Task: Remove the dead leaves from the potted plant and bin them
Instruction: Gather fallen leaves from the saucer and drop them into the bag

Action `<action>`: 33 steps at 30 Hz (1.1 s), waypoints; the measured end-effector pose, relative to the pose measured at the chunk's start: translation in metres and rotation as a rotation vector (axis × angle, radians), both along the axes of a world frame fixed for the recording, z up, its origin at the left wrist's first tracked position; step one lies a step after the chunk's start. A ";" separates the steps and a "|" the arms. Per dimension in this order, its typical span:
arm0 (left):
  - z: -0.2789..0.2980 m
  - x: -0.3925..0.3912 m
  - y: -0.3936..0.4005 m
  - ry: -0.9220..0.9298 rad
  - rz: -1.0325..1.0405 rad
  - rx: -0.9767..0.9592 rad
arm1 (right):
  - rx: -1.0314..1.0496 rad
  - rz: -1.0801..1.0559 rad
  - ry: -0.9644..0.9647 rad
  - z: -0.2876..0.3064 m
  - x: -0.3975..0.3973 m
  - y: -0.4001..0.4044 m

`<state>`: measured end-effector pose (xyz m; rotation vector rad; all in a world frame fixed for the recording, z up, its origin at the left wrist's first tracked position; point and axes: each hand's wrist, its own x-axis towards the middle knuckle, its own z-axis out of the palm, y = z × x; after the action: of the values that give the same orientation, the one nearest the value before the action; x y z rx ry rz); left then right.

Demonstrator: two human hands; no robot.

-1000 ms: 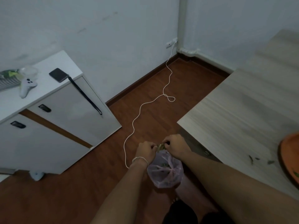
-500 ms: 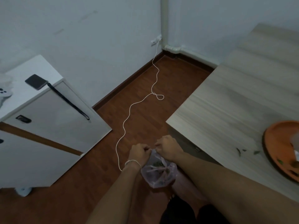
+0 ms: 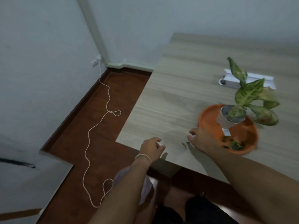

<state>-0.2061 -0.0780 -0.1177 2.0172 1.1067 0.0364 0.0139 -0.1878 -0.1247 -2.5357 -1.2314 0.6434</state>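
Note:
A potted plant (image 3: pixel 247 96) with green and yellowing leaves stands in a white pot (image 3: pixel 226 121) on an orange tray (image 3: pixel 208 118) on the wooden table (image 3: pixel 186 81). Leaf scraps (image 3: pixel 233 143) lie in the tray's near part, and a small scrap (image 3: pixel 184 145) lies on the table. My right hand (image 3: pixel 199 139) reaches over the table beside the tray's left rim, fingers apart, holding nothing. My left hand (image 3: pixel 151 147) hovers at the table's near edge, open. The pinkish plastic bag (image 3: pixel 119 177) sits low on the floor, mostly hidden under my left forearm.
A white cable (image 3: pixel 97 126) snakes across the red-brown floor from a wall socket (image 3: pixel 96 61). A white box (image 3: pixel 233 80) lies behind the plant. A white cabinet (image 3: pixel 24 175) stands at the left. My dark-clothed legs show at the bottom.
Both hands have let go of the plastic bag and moved up and right to the table. The view has swung right, bringing the plant and tray into sight.

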 end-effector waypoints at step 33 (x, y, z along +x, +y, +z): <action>-0.037 0.156 -0.041 0.282 -0.401 0.317 | -0.153 0.285 -0.244 -0.032 0.062 -0.042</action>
<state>-0.0497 -0.1188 -0.1543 2.5583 0.8822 -0.3051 0.0758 -0.2294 -0.1568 -2.6476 -1.7110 0.5136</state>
